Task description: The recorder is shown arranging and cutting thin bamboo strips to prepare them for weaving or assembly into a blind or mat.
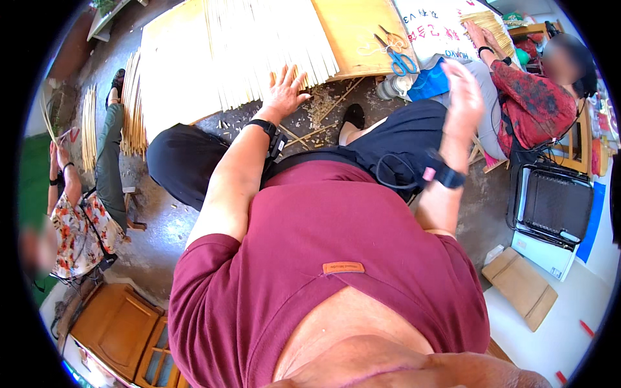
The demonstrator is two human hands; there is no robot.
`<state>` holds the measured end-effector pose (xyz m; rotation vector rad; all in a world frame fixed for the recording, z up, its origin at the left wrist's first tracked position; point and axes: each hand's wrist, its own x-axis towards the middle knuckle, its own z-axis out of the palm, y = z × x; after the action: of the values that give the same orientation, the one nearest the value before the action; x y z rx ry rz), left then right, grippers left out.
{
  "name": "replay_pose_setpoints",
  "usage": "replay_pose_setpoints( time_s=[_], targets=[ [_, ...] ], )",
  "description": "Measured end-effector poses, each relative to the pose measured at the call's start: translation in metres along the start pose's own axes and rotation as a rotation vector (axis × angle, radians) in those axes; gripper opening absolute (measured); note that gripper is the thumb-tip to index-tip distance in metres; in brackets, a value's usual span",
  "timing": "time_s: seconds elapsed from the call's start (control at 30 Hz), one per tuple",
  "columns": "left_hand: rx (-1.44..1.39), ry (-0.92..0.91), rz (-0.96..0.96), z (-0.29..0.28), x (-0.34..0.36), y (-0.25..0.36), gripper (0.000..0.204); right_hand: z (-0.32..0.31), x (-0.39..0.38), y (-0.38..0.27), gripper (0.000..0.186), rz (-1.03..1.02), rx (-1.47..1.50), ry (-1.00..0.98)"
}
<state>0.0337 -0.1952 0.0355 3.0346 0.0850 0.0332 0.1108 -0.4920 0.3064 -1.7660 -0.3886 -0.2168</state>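
Observation:
A wide row of thin pale sticks, like straw or split bamboo [259, 48], lies side by side on the table [352, 39]. My left hand [284, 96] rests at their near ends with its fingers spread flat. Off to the right, my right hand [463, 97] is raised above my knee, fingers stretched out and slightly blurred, with nothing seen in it. Between the hands, farther back on the table, lie blue-handled scissors [402, 63] and a second pair with orange-brown handles [394, 40]. White thread [376, 46] is tangled beside them.
At right, a co-worker's hands [480, 35] touch a stick bundle [491, 24]. At left, another person [84, 223] holds sticks near more bundles [132, 107]. Cut bits [310, 132] litter the floor under the table. A folded black chair [553, 200] stands at right.

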Motion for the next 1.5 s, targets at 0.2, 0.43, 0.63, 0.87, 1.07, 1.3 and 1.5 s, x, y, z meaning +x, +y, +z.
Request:
replay_pose_setpoints(
  time_s=[0.2,0.43,0.63,0.87,1.07,1.3,1.5],
  targets=[
    [-0.182,0.103,-0.063,-0.007,-0.010,-0.013,0.069,-0.046,-0.012,-0.024,0.031,-0.086,0.028,0.027],
    [-0.135,-0.023,0.066,-0.019,0.006,0.046,0.072,0.015,-0.045,0.074,0.046,-0.362,-1.237,-0.271],
    [-0.931,-0.117,-0.036,-0.135,0.033,0.033,0.037,0.057,-0.010,0.079,0.032,-0.326,-1.118,-0.420],
    [-1.889,-0.331,1.116,-0.381,-0.045,0.120,0.015,0.099,0.034,0.122,0.037,-0.070,-1.090,-0.547],
    [-1.374,-0.248,1.434,-0.396,-0.087,0.187,0.020,0.129,0.020,0.093,0.038,-0.162,-1.112,-0.586],
    [-1.281,-0.212,1.298,-0.377,-0.091,0.160,0.020,0.129,0.041,0.085,0.035,0.011,-0.731,-0.755],
    [-1.334,-0.209,1.273,-0.373,-0.072,0.127,0.021,0.155,0.044,0.027,0.030,0.213,-0.312,-0.901]
  ],
)
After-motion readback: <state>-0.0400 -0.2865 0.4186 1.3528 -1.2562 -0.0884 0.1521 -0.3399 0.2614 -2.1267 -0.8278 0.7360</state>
